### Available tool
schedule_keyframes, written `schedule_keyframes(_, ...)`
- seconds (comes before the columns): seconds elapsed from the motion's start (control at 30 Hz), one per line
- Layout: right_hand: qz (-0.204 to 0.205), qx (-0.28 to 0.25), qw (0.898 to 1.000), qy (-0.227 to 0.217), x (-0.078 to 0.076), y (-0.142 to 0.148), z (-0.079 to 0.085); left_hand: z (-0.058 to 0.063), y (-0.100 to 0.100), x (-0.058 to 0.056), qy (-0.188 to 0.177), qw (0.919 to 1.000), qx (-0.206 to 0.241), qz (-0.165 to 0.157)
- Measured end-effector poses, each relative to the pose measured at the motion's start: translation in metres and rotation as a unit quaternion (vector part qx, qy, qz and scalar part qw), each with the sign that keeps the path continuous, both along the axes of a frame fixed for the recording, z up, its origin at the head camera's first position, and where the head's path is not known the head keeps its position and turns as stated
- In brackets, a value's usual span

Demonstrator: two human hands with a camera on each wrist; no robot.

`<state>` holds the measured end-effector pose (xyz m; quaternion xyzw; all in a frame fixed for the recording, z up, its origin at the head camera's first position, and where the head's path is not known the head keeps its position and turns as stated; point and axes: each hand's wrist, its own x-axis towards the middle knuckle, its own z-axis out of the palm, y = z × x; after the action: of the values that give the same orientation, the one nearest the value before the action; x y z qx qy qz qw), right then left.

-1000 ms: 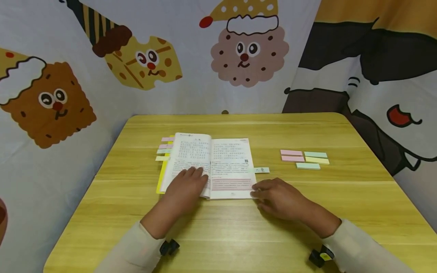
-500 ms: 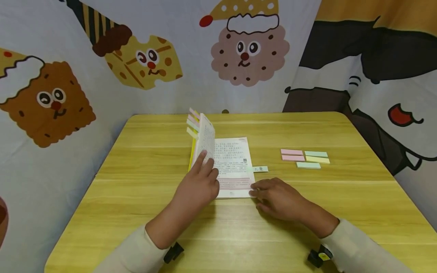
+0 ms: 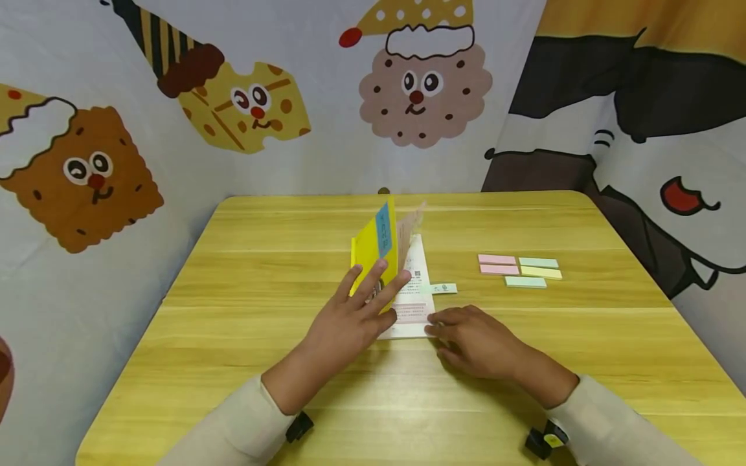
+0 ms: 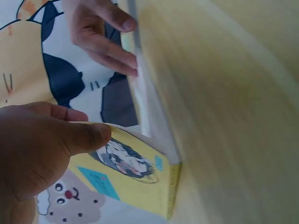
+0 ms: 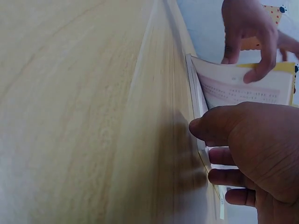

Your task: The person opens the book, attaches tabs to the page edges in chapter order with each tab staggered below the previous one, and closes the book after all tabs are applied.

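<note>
A book with a yellow cover [image 3: 367, 243] stands half raised on the table, its cover side turned up and over toward the right. My left hand [image 3: 355, 323] grips this raised part. In the left wrist view, the thumb [image 4: 96, 136] lies on the yellow cover [image 4: 135, 172], while the right wrist view shows fingers of the left hand [image 5: 254, 32] against a printed page [image 5: 243, 91]. Flat below is the right-hand page [image 3: 412, 314], a green index tab [image 3: 445, 288] jutting from its edge. My right hand [image 3: 480, 340] holds the lower right corner, thumb and fingers around it.
Several sticky-tab strips lie right of the book: pink strips [image 3: 497, 259], green strips [image 3: 526, 282] and a yellow strip [image 3: 541, 272]. Behind the wooden table [image 3: 233, 259] hangs a cloth [image 3: 332, 162] printed with cartoon biscuits.
My left hand has lifted the book's left half off the table and swung it rightward, bringing the yellow cover into view. My right hand has stayed at the corner.
</note>
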<state>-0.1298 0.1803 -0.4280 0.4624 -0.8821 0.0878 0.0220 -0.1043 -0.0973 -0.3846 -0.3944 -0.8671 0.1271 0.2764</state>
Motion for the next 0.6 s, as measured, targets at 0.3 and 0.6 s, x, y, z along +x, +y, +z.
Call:
schedule_keyframes(0.3, -0.007, 0.004, 1.0, 0.0, 0.002, 0.0, 0.0, -0.016, 0.011, -0.003, -0.12, 0.9921, -0.031, 0.015)
schedule_keyframes(0.6, -0.014, -0.002, 1.0, 0.011, 0.004, 0.0, -0.005, -0.022, 0.015, -0.003, -0.214, 0.9742, -0.067, 0.024)
